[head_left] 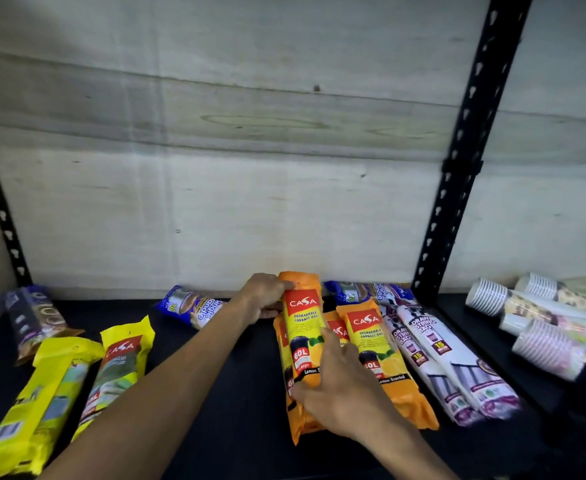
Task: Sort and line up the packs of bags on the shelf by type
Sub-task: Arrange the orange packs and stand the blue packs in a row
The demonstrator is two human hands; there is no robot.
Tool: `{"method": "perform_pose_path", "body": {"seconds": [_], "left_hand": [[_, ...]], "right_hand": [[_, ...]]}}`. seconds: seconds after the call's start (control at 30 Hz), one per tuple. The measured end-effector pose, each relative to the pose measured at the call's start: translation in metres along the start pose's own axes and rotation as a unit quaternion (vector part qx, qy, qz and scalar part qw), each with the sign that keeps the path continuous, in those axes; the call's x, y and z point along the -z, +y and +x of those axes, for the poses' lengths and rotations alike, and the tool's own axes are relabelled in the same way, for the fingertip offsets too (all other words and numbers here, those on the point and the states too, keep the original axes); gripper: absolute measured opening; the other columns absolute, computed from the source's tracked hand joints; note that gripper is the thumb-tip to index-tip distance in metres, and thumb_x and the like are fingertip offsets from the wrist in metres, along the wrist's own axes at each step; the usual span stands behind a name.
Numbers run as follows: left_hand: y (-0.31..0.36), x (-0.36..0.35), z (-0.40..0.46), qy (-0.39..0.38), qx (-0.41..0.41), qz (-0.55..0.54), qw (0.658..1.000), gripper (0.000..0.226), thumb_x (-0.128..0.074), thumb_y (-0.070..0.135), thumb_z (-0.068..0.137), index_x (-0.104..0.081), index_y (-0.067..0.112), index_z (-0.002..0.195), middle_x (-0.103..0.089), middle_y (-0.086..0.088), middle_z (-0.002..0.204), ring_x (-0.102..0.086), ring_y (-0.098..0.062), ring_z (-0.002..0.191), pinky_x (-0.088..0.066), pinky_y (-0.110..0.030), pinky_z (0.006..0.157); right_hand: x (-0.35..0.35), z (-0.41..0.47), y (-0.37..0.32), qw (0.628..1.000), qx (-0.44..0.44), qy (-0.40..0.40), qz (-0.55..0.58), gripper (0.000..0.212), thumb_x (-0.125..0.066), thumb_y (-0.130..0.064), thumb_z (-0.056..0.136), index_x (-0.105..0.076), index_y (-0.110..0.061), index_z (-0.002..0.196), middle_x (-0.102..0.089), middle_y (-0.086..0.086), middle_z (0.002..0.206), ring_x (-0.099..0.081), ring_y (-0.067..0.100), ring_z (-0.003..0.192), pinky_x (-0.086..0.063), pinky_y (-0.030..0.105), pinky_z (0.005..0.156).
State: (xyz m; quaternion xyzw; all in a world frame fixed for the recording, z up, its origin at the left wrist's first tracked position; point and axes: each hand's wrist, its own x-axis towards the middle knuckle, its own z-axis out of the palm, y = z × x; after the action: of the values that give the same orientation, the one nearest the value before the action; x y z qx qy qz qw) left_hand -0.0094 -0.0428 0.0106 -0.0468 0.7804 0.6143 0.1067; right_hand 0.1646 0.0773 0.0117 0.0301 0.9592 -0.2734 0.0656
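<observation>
Orange Casa garbage-bag pack [302, 336]: lying atop the orange stack [381, 358], long axis running front to back of the shelf [215, 393]. Left hand [265, 299] is curling round its far end; right hand [340, 389] is pinching its near end. Both hands are sitting equally near. Yellow Casa packs [121, 362] are lying well left of the stack.
</observation>
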Motion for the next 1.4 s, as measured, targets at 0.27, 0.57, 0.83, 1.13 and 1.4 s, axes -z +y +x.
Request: {"method": "perform_pose_path", "body": {"seconds": [0.27,0.57,0.83,1.13,1.4], "left_hand": [[-0.002,-0.024,0.020,0.021,-0.011,0.087,0.996,0.025,-0.069,0.034,0.087,-0.057,0.015,0.076,-0.064,-0.006,0.090,-0.058,-0.021,0.084,-0.050,-0.030,0.065],[-0.014,-0.030,0.021,0.029,-0.036,0.225,0.973,0.038,-0.068,0.041,0.083,-0.069,0.008,0.101,-0.073,-0.008,0.105,-0.069,-0.026,0.093,-0.057,-0.042,0.089],[-0.030,-0.016,-0.005,0.093,-0.092,0.258,0.957,0.043,-0.061,0.049,0.083,-0.059,0.019,0.113,-0.065,-0.004,0.116,-0.065,-0.023,0.103,-0.053,-0.035,0.088],[-0.053,-0.008,-0.053,-0.066,0.044,0.092,0.993,0.050,-0.060,0.024,0.093,-0.039,0.020,0.138,-0.059,-0.001,0.110,-0.060,-0.014,0.098,-0.058,-0.031,0.077],[-0.060,-0.013,-0.049,-0.091,0.040,0.012,0.995,0.062,-0.070,0.010,0.087,-0.040,0.017,0.140,-0.059,-0.009,0.120,-0.065,-0.023,0.107,-0.061,-0.031,0.066]], "right_hand": [[0.009,0.004,0.009,0.992,-0.022,0.005,-0.123,0.094,-0.056,-0.058,0.087,-0.011,-0.014,0.155,-0.035,0.011,0.150,-0.029,0.033,0.137,-0.028,0.043,0.112],[0.003,0.009,0.016,0.990,-0.036,-0.034,-0.129,0.084,-0.053,-0.057,0.090,-0.019,-0.012,0.152,-0.023,0.016,0.153,-0.025,0.035,0.140,-0.028,0.043,0.115],[0.028,0.013,0.019,0.990,-0.036,0.026,-0.133,0.073,-0.040,-0.065,0.092,-0.032,-0.020,0.149,-0.029,0.011,0.154,-0.019,0.035,0.143,-0.020,0.049,0.116],[0.044,0.047,0.071,0.992,-0.114,0.058,-0.008,0.073,-0.035,-0.061,0.096,-0.020,-0.022,0.156,-0.023,0.008,0.162,-0.021,0.031,0.148,-0.023,0.050,0.119],[0.047,0.045,0.075,0.996,-0.073,0.038,0.036,0.055,-0.041,-0.039,0.103,-0.025,-0.022,0.153,-0.052,0.001,0.144,-0.058,0.017,0.114,-0.045,0.039,0.104]]}}
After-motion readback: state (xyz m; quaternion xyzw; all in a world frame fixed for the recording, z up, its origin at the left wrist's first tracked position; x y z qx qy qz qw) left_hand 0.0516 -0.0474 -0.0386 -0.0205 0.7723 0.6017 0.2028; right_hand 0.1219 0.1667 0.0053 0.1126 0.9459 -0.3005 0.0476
